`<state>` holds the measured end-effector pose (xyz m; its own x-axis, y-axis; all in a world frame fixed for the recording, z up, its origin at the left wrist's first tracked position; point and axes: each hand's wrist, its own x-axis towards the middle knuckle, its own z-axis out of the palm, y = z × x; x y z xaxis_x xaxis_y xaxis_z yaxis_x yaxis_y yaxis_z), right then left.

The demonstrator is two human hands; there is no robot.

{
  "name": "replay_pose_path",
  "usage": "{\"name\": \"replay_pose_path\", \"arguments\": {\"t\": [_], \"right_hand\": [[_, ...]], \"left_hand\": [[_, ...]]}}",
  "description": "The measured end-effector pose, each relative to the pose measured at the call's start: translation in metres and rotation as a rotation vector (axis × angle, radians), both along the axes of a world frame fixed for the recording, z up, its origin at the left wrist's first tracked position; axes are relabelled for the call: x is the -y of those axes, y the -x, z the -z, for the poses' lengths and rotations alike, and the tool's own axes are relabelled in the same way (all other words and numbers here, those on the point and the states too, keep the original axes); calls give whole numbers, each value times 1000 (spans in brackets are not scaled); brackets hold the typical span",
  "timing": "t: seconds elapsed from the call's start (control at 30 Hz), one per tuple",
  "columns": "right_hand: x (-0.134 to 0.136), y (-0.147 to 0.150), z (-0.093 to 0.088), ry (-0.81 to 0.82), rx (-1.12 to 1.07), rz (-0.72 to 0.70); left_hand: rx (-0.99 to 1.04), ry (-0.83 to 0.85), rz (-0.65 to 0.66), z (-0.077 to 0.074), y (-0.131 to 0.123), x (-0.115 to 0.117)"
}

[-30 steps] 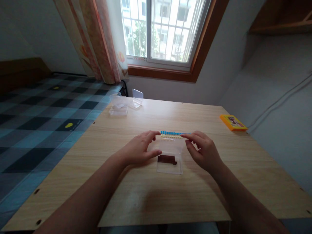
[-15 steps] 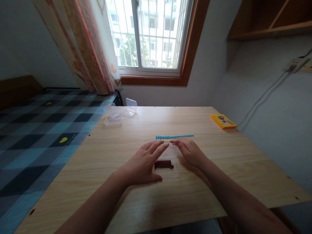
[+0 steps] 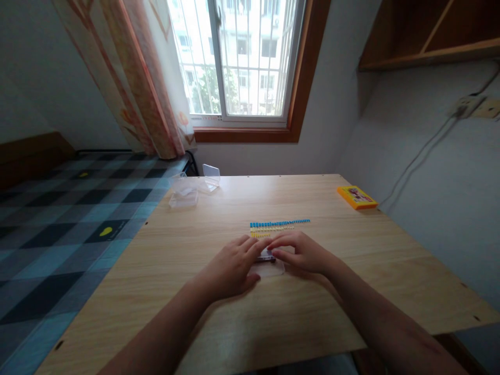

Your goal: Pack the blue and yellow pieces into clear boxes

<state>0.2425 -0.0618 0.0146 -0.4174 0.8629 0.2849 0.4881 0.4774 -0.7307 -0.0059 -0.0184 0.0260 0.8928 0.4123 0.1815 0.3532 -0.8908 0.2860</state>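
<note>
A small clear plastic box (image 3: 273, 269) lies on the wooden table (image 3: 351, 271) with something dark inside, mostly covered by my hands. My left hand (image 3: 230, 265) has its fingers laid over the box's lid and its thumb at the near edge. My right hand (image 3: 302, 253) meets it from the right, fingers on the lid and thumb below them. Just beyond the fingertips lie a row of blue pieces (image 3: 279, 223), a paler cream row (image 3: 275, 228) and a short yellow row (image 3: 259, 235).
Other clear plastic boxes (image 3: 183, 197), one with its lid up (image 3: 210, 176), stand at the table's far left corner. A yellow box (image 3: 357, 197) lies at the far right by the wall. A bed with a checked cover (image 3: 58, 219) adjoins the table on the left.
The box's raised lid has come down under my fingers. Both hands have drawn together over the box, which sits a little nearer the coloured rows. The camera has tilted up slightly.
</note>
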Motion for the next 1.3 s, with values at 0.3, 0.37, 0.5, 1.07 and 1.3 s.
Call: {"name": "replay_pose_path", "arguments": {"t": [0.3, 0.37, 0.5, 1.07, 1.3], "right_hand": [[-1, -1, 10, -47, 131, -85], [-1, 0, 12, -55, 160, -82], [-1, 0, 14, -48, 157, -79], [1, 3, 12, -44, 226, -84], [2, 12, 11, -136, 314, -58]], "left_hand": [[52, 136, -61, -4, 6, -10], [64, 160, -95, 0, 8, -14], [82, 258, -139, 8, 9, -20], [74, 327, -193, 10, 6, -22], [171, 291, -146, 16, 11, -28]]}}
